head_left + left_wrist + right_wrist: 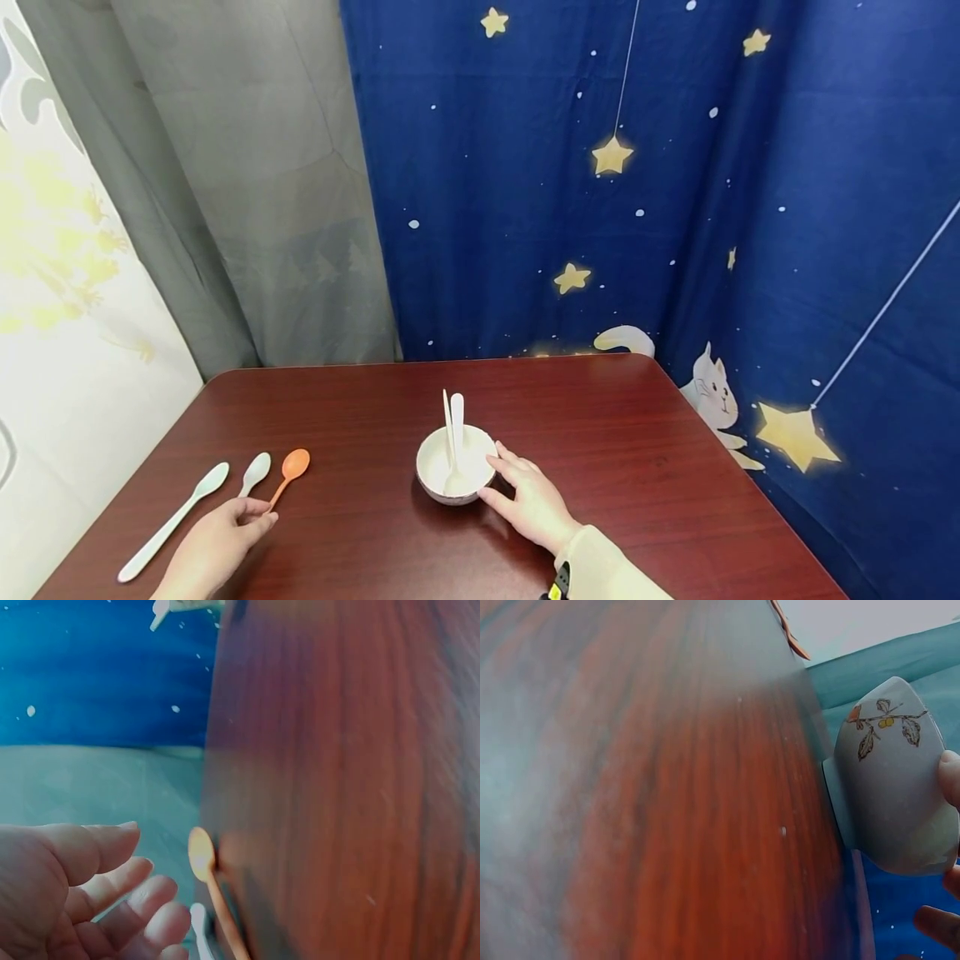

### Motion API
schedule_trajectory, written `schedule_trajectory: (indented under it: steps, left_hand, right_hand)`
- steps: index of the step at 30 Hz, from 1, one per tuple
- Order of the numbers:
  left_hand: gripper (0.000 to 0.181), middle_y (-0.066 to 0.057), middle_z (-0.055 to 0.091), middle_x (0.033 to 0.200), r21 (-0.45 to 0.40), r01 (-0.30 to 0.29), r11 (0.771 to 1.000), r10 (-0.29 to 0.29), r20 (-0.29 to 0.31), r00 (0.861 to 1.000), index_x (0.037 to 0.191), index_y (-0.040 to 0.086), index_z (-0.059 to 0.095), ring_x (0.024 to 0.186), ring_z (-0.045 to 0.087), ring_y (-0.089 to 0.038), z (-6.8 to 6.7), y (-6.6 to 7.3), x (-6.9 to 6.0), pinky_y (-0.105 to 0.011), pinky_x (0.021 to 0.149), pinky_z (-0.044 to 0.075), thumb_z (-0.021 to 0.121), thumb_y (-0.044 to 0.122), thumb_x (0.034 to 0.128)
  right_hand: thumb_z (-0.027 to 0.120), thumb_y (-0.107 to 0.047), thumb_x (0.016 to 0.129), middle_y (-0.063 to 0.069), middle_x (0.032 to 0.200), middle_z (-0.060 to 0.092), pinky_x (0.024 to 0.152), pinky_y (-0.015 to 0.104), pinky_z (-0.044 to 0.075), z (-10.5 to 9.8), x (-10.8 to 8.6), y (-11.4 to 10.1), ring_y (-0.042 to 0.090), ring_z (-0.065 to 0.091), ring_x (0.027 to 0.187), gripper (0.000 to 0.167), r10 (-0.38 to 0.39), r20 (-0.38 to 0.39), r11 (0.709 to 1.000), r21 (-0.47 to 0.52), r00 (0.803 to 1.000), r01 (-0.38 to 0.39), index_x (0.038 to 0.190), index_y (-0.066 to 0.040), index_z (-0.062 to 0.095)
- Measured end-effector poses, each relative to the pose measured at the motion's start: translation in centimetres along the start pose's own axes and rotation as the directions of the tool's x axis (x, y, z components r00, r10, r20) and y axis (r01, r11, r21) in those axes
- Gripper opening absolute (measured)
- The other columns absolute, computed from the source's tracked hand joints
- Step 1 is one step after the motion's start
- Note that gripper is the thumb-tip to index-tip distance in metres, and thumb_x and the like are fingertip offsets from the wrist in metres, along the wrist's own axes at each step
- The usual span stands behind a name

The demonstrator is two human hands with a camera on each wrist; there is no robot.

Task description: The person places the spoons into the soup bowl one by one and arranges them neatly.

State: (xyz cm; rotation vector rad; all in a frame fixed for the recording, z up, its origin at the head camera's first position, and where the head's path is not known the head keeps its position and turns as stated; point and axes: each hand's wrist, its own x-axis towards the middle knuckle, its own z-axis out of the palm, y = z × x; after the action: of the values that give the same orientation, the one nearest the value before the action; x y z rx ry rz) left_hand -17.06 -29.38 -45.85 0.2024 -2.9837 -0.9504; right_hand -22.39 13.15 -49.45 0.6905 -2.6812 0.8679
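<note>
A white bowl (433, 467) stands upright at mid-table, holding a white spoon (457, 415) and a thin white utensil (446, 408). My right hand (534, 507) rests loosely extended against its right rim; the right wrist view shows a fingertip (951, 776) at the edge of the bowl (892, 780), which has a printed branch. On the left lie an orange spoon (296, 464), a short pale spoon (257, 470) and a long pale green spoon (168, 527). Loosely bent, my left hand (213, 546) hovers by the orange handle; in the left wrist view a gap separates it from the orange spoon (201, 855).
The dark red-brown table (645, 467) has its far edge before a grey curtain (262, 208) and a blue one with stars (487, 192). A pale patterned cloth (67, 333) hangs at the left.
</note>
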Motion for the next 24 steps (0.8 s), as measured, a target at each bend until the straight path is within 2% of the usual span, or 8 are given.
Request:
schedule_trajectory:
  steps: [6,14,20,24]
  left_hand:
    - [0.041,-0.014,0.067,0.096,0.023,-0.002,1.000,0.002,-0.009,1.000,0.106,-0.001,0.065,0.085,0.060,-0.025,0.3,-1.2,0.7,-0.043,0.068,0.044,0.067,0.037,0.0877]
    - [0.038,-0.005,0.067,0.086,0.025,0.009,1.000,-0.008,-0.037,0.999,0.105,-0.001,0.064,0.077,0.058,-0.017,0.8,-2.6,0.9,-0.039,0.066,0.044,0.067,0.033,0.0874]
    - [0.035,-0.003,0.063,0.081,0.056,0.021,0.998,-0.018,-0.058,0.998,0.102,-0.001,0.065,0.073,0.055,-0.017,1.0,-2.9,1.1,-0.038,0.062,0.043,0.068,0.030,0.0865]
    - [0.034,-0.001,0.058,0.078,0.080,0.025,0.997,-0.021,-0.048,0.999,0.101,-0.002,0.064,0.071,0.053,-0.017,0.9,-2.8,1.1,-0.038,0.061,0.042,0.069,0.028,0.0856]
  right_hand:
    - [0.058,-0.052,0.091,0.009,0.147,0.044,0.103,0.048,0.039,0.0,0.0,0.1,0.033,0.044,0.130,0.059,-0.001,-0.001,1.000,-0.009,1.000,0.000,0.134,-0.011,0.057]
    - [0.056,-0.054,0.092,0.008,0.147,0.044,0.102,0.047,0.040,0.1,0.0,0.2,0.031,0.045,0.130,0.060,0.001,0.008,1.000,-0.027,1.000,0.000,0.135,-0.012,0.057]
    - [0.057,-0.054,0.091,0.007,0.147,0.044,0.102,0.047,0.040,0.1,0.0,0.2,0.031,0.045,0.130,0.059,0.003,0.007,0.999,-0.033,1.000,-0.003,0.134,-0.012,0.058]
    - [0.056,-0.053,0.092,0.008,0.147,0.044,0.102,0.047,0.040,0.0,0.1,0.1,0.031,0.045,0.130,0.059,0.004,0.012,0.999,-0.034,1.000,-0.003,0.134,-0.012,0.057]
